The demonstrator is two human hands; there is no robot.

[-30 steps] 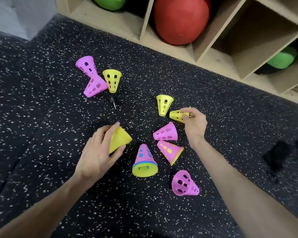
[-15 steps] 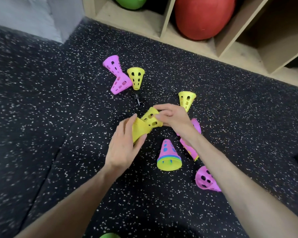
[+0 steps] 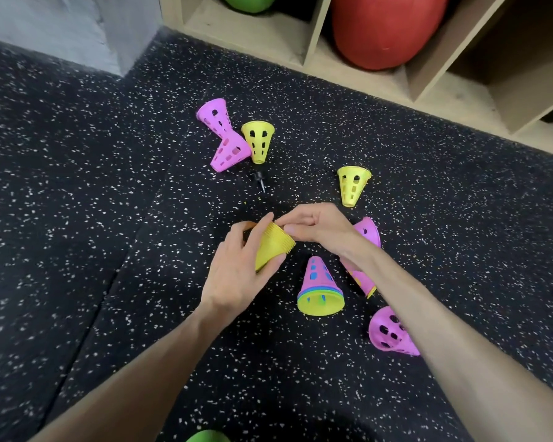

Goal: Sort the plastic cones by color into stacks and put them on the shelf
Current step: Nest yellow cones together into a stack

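Gripping yellow stack (image 3: pixel 270 247) in both hands (image 3: pixel 237 275) (image 3: pixel 316 228), pink cones (image 3: pixel 224 135), mixed stack (image 3: pixel 320 291) scattered nearby

Bright and even all over. Soft dark shadows under the hands (image 3: pixel 237 272) on the speckled floor (image 3: pixel 77 218). A bit blurry at the corners. Bent shelf (image 3: pixel 428 81) lines near the top edge.
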